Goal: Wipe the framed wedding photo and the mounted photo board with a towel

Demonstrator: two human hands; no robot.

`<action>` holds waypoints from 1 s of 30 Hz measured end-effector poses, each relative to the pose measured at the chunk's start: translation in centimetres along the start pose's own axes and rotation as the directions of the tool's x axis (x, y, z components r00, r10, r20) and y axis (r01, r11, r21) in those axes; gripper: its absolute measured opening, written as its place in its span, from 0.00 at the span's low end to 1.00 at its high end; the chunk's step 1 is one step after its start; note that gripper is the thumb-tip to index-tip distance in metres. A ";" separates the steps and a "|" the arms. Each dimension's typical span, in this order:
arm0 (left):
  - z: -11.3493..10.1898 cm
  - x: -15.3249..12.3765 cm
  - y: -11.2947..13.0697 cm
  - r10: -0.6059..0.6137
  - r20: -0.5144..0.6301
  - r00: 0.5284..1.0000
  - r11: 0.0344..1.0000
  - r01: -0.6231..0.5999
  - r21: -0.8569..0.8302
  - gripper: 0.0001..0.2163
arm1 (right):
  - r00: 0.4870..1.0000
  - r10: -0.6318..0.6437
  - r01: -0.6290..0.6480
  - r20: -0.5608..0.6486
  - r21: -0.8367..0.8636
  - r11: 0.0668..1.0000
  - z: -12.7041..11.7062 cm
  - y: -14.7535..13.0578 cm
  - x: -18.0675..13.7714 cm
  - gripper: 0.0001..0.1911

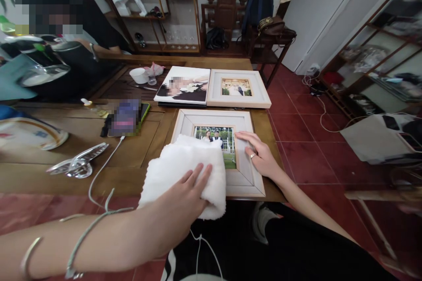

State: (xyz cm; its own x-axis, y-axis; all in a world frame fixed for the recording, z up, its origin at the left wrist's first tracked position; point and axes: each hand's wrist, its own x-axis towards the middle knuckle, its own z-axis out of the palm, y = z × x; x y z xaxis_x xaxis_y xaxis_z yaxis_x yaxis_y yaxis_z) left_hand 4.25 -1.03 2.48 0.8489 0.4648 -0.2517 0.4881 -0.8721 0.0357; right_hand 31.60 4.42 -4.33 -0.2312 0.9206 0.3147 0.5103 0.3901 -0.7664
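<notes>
Picture frame (245, 180), one, pale-bordered, with a photo of two people outdoors; lies face up at the near edge of the wooden table (151, 125). White towel (184, 156), one, folded, over the frame's lower left part. My left hand (184, 204): fingers laid along the towel's top; thumb hidden, so I cannot tell whether it pinches. My right hand (260, 158): ringed, fingers loosely extended on the right border. Beyond: second frame (259, 90) beside a photo panel (174, 75). Leftward: phone (127, 116), cabled; shiny object (82, 162), perhaps clear plastic.

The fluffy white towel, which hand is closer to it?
Left. The left hand rests on the towel; the right hand is on the frame, beside the towel.
</notes>
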 end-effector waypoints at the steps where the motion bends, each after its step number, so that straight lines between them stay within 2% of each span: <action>1: 0.1 0.0 0.1 -0.001 -0.013 1.000 1.000 0.000 -0.017 0.21 | 1.000 -0.002 0.002 0.003 -0.001 1.000 0.0 0.0 0.0 0.24; 6: 0.5 1.9 -1.9 -0.079 -0.073 0.994 0.993 0.072 -0.090 0.18 | 1.000 -0.009 0.009 0.006 0.002 1.000 0.0 0.1 -0.1 0.24; 9: 0.2 4.1 -4.5 -0.143 -0.141 0.980 0.985 0.128 -0.112 0.19 | 1.000 -0.014 0.014 0.008 0.001 1.000 -0.1 0.1 -0.1 0.25; 13: -0.1 7.2 -8.5 -0.225 -0.276 0.935 0.974 0.209 -0.086 0.22 | 1.000 -0.019 0.019 0.012 0.000 1.000 -0.2 0.1 -0.1 0.25; 16: -0.4 9.1 -10.8 -0.224 -0.332 0.916 0.974 0.220 -0.052 0.24 | 1.000 -0.011 0.011 0.009 0.001 1.000 -0.2 0.1 -0.1 0.25; 19: -0.6 10.0 -11.8 -0.197 -0.312 0.929 0.979 0.200 -0.024 0.24 | 1.000 0.001 -0.001 0.003 -0.005 1.000 -0.1 0.1 0.0 0.25; 22: -0.7 10.0 -11.3 -0.184 -0.241 0.953 0.982 0.185 -0.020 0.22 | 1.000 0.006 -0.006 -0.010 -0.007 1.000 0.0 0.1 0.1 0.26; 24: -1.0 9.3 -10.1 -0.177 -0.172 0.969 0.984 0.176 -0.020 0.21 | 1.000 0.003 -0.003 -0.017 -0.003 1.000 0.1 0.1 0.1 0.26; 27: -1.8 7.0 -7.0 -0.131 -0.029 0.991 0.990 0.129 -0.059 0.20 | 1.000 0.001 -0.001 -0.022 -0.003 1.000 0.1 0.1 0.0 0.25; 30: -2.6 3.9 -3.3 -0.022 0.091 0.996 0.989 0.036 -0.147 0.20 | 1.000 0.000 0.000 -0.027 -0.009 1.000 0.2 0.2 0.0 0.25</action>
State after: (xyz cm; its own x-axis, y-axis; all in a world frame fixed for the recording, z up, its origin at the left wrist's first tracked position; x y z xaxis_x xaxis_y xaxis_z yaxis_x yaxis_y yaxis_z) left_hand 6.50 4.07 3.88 0.8157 0.4684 -0.3394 0.5426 -0.8230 0.1680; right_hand 31.53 4.50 -4.56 -0.2086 0.9206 0.3300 0.5174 0.3902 -0.7616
